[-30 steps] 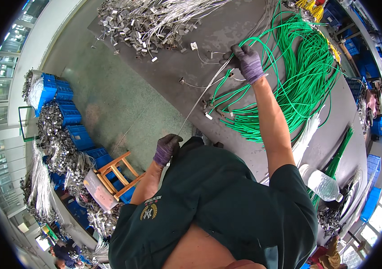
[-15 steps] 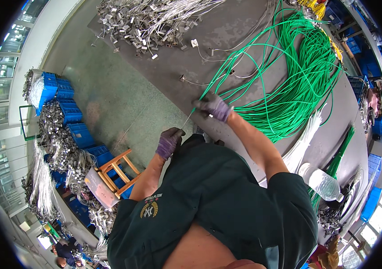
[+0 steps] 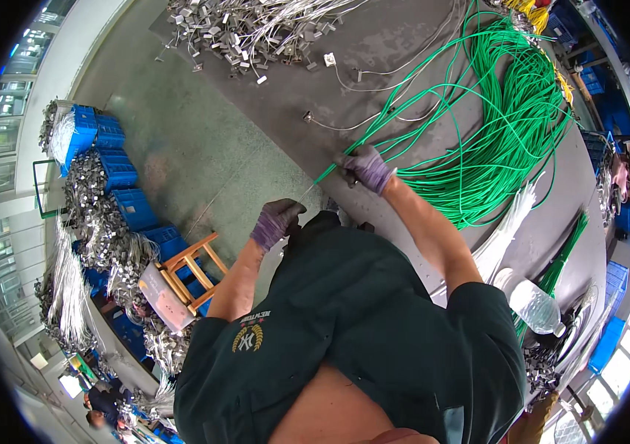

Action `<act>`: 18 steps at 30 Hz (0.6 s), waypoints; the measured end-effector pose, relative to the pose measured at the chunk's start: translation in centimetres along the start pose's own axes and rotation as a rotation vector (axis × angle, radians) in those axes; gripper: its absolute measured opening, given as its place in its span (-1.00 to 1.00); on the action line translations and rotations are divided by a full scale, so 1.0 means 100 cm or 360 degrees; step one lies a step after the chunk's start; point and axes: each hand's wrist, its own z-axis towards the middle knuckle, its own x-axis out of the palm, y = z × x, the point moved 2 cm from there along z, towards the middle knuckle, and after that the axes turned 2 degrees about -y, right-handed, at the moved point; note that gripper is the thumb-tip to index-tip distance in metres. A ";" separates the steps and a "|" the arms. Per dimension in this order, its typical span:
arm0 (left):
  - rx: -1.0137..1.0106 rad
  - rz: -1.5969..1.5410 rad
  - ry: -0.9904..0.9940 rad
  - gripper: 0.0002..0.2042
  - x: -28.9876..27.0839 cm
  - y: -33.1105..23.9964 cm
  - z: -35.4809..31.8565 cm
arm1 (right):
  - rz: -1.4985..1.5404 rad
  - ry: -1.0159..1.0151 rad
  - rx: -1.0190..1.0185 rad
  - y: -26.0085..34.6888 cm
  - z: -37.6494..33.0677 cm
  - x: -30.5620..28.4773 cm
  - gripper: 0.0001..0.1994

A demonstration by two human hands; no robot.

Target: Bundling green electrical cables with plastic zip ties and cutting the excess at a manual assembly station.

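Note:
My right hand, in a purple and dark glove, is closed around green tubing at the table's near edge. A short green end sticks out past its fingers toward my left hand. My left hand, gloved the same way, pinches a thin pale wire that runs up to that green end. The inside of the tube cannot be seen. From my right hand the green strands lead back to a large loose coil on the grey table.
Pale cables with metal connectors are heaped at the table's far left. White strands and a clear plastic bottle lie at right. A wooden stool stands at left, near blue crates beside more cables.
My right hand has shifted right and slightly up, so more green end shows beyond its fingers. My left hand has moved slightly up.

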 end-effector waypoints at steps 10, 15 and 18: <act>0.0479 -0.0075 -0.0179 -0.79 0.000 0.013 -0.002 | 0.0351 -0.0596 -0.0363 0.098 0.010 -0.067 -0.75; 0.0148 -0.0063 -0.0257 -0.76 -0.015 0.007 -0.015 | 0.0306 -0.0525 -0.0027 0.053 0.014 -0.013 -0.76; 0.0117 -0.0055 -0.0306 -0.73 -0.023 -0.007 -0.022 | 0.0153 -0.0341 0.0124 0.062 0.015 -0.003 -0.73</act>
